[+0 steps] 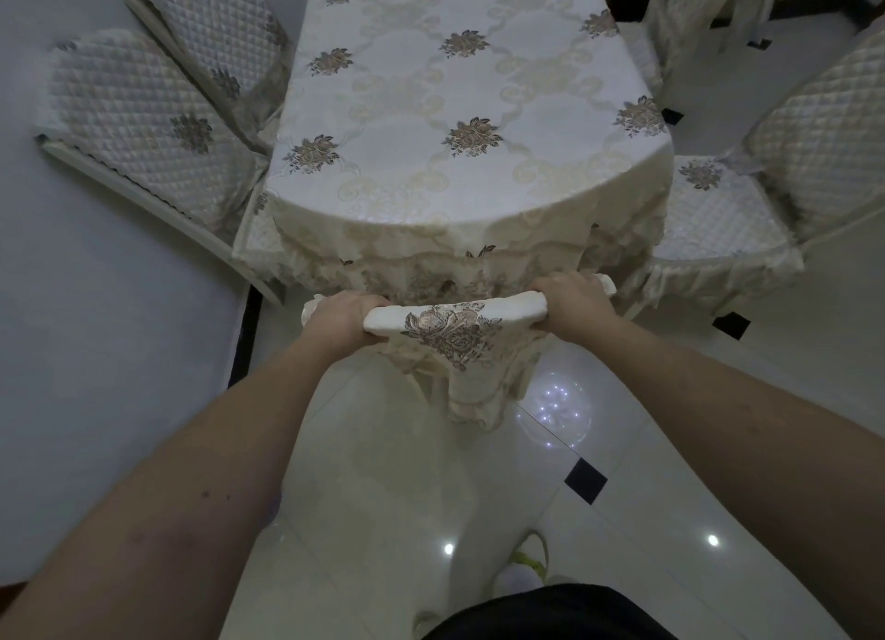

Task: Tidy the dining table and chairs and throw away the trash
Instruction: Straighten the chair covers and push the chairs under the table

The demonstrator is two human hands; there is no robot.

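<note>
A dining chair (455, 323) with a cream floral cover stands at the near end of the dining table (455, 113), its back towards me. My left hand (342, 318) grips the left end of the chair's top rail. My right hand (570, 302) grips the right end of the same rail. The chair's seat is hidden under the table's hanging cloth. The table carries a white and gold flowered cloth, and no loose objects show on it.
Two quilted chairs (143, 122) lean close against the table's left side by a pale wall. Two more covered chairs (718, 208) stand at the right. Glossy white floor tiles with small black squares (585, 480) lie around me.
</note>
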